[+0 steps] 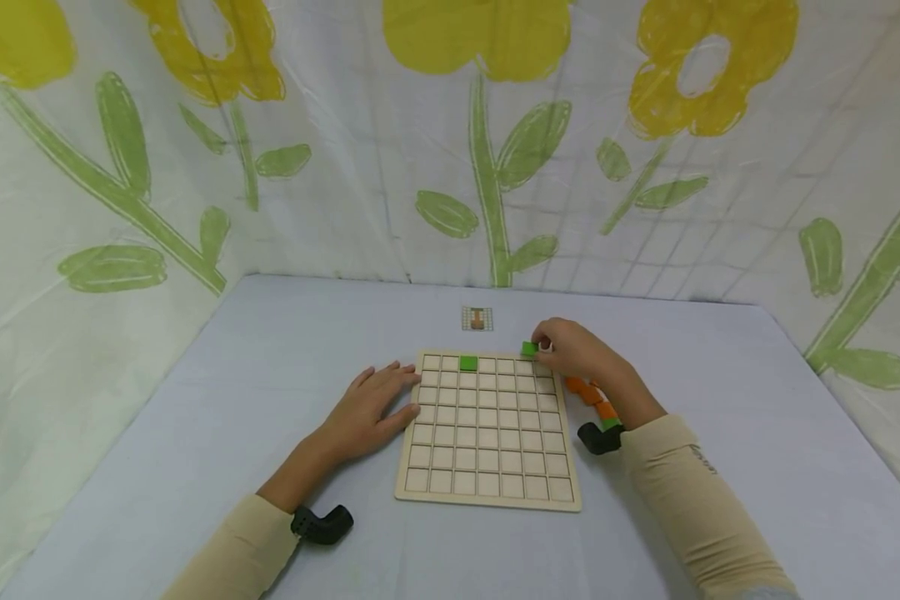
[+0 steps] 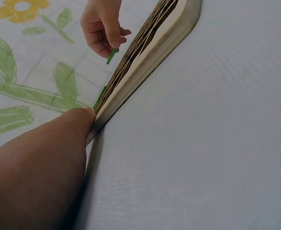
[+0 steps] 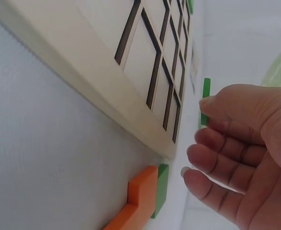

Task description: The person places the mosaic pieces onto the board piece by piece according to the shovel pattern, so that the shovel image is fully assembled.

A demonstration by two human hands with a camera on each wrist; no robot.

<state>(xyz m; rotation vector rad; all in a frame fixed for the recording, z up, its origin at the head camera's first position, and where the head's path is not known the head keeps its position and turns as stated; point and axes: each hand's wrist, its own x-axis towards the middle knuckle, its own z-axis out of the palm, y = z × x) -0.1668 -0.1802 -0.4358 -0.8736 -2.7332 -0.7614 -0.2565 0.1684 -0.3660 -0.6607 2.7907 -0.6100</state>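
A pale wooden grid board (image 1: 487,503) lies flat on the table. One green square tile (image 1: 468,363) sits in a cell of its far row, left of the middle. My right hand (image 1: 570,346) pinches a second green tile (image 3: 206,91) between thumb and fingers, above the board's far right corner; the other fingers are loosely bent. My left hand (image 1: 378,408) lies spread at the board's left side, fingertips and thumb at its edge. The left wrist view shows the left thumb (image 2: 78,120) against the board's side.
Orange pieces (image 1: 587,392) and green ones lie beside the board's right edge, partly under the right forearm. A small printed grid card (image 1: 477,318) lies beyond the board. Behind the table hangs a white cloth (image 1: 345,192) with painted flowers.
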